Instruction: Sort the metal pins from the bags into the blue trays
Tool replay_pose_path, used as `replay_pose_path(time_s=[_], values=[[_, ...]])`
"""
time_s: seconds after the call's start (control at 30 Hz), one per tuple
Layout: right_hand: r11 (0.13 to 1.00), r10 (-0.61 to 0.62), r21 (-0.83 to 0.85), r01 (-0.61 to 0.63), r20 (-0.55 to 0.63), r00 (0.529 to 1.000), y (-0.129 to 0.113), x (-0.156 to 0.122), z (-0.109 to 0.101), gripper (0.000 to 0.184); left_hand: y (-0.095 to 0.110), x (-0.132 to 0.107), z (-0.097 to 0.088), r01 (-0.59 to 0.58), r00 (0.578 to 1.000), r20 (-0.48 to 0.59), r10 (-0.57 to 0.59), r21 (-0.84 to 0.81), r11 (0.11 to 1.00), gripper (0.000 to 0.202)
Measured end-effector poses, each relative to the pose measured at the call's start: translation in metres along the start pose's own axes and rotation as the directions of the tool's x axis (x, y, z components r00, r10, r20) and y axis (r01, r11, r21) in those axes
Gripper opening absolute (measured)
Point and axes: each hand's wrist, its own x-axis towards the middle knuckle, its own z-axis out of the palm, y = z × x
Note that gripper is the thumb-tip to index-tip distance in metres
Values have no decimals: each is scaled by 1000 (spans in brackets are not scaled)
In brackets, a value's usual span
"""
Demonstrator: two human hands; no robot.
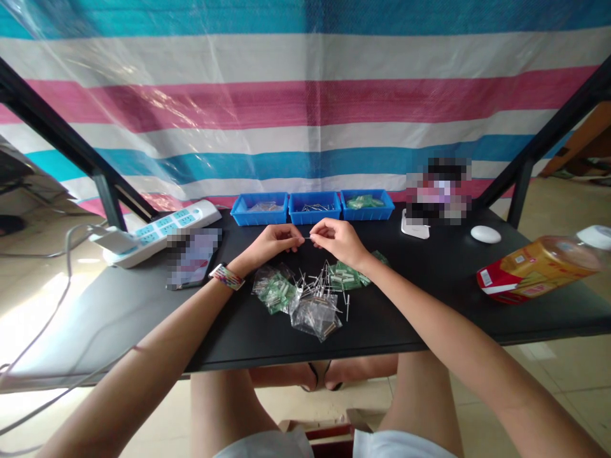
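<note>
My left hand and my right hand meet in front of the middle blue bin, both closed in a pinch. Between their fingertips runs a thin metal rivet, one end at each hand; the fingers cover most of it. Closer to me lies a pile of loose pin-like metal rivets. Around the pile are a clear plastic packet, a green-tinted packet on the left and another green packet under my right wrist.
Three blue bins stand along the back: the left bin holds clear packets, the middle bin loose rivets, the right bin green packets. A power strip and phone lie left. A drink bottle and white mouse are right.
</note>
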Motion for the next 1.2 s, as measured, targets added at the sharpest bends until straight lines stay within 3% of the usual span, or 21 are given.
replay_pose_path(time_s=[0.17, 0.27, 0.43, 0.63, 0.93, 1.1, 1.2], values=[[996, -84, -6, 83, -51, 995, -5, -1, 3, 17, -1, 0, -2, 25, 1000, 10, -25, -15, 1000, 50], [996, -93, -13, 93, -44, 995, -7, -2, 3, 16, -2, 1, -3, 16, 1000, 5, -16, -31, 999, 46], [1000, -1, 5, 2, -64, 998, -4, -1, 1, 15, -1, 0, -1, 21, 998, -54, -26, -81, 996, 34], [970, 144, 207, -130, -52, 988, -5, 1, -1, 19, -3, 0, -1, 29, 995, -94, -37, -95, 995, 34], [969, 141, 213, -128, -45, 989, -12, 3, -2, 17, -4, 2, -2, 19, 995, -95, -35, -164, 986, 35], [968, 86, 249, -9, -299, 950, -12, 20, -11, 24, -1, 2, -3, 45, 988, -120, -93, -351, 935, 37], [984, 102, 170, -48, -326, 940, -9, 26, -16, 30, -4, 3, -5, 45, 984, -137, -113, -423, 905, 35]])
